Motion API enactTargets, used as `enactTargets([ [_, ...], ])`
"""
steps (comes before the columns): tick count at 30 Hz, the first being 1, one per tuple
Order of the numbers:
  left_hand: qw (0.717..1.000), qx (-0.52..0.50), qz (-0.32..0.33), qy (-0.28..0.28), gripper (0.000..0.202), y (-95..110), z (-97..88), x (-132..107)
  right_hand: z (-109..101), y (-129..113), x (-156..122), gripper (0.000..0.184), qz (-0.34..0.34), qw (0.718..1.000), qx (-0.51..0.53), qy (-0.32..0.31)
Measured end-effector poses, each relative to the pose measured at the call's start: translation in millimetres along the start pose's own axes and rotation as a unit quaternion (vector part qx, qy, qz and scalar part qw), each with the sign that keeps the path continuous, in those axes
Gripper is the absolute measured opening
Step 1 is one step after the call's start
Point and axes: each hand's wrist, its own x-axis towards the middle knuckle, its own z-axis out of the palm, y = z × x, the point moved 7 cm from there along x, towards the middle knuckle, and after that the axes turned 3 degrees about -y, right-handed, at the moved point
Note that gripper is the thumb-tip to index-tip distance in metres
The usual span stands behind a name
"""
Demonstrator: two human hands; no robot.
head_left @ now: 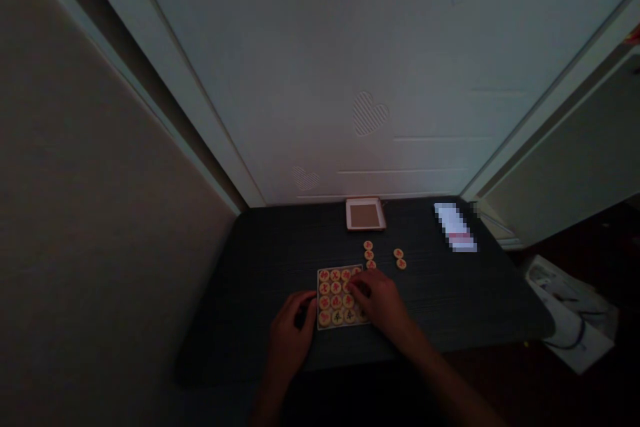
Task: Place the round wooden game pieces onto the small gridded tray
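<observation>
A shallow square box (318,310) lies near the front of the dark table, filled with rows of round Chinese chess pieces (336,288) marked in red and black. My left hand (291,330) is curled at the box's left edge, thumb and fingertips against it. Over the box's right side reaches my right hand (380,300), its thumb and index finger pinched on a Chinese chess piece (347,287). That hand covers part of the right column. Just beyond the box, a short line of loose pieces (369,255) lies on the table, with two more pieces (400,259) to their right.
An open, shallow box lid (365,201) sits at the table's back edge, by the white panel (320,80). At the back right lies a blurred-out, bright flat object (455,227). Below the table's right side stands a white bag or box (575,320).
</observation>
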Motion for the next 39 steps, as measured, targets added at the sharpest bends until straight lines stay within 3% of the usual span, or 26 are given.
enactTargets([
  [11, 1.0, 0.006, -0.001, -0.004, 0.025, -0.4, 0.2, -0.3, -9.1, -16.1, -21.0, 0.015, -0.051, 0.998, -0.009, -0.024],
  [19, 1.0, 0.012, -0.003, -0.003, 0.025, -1.8, 1.7, 0.3, -1.5, -13.2, -33.1, 0.022, -0.07, 0.995, -0.034, -0.058],
  [31, 1.0, 0.02, 0.0, -0.002, 0.025, 2.7, -1.2, 1.3, -2.4, -13.4, -30.2, 0.022, -0.062, 0.997, -0.03, -0.046],
  [39, 1.0, 0.021, -0.001, -0.003, 0.026, 0.5, -0.3, 1.1, -16.8, -5.3, -32.6, 0.015, -0.05, 0.999, -0.003, -0.004],
])
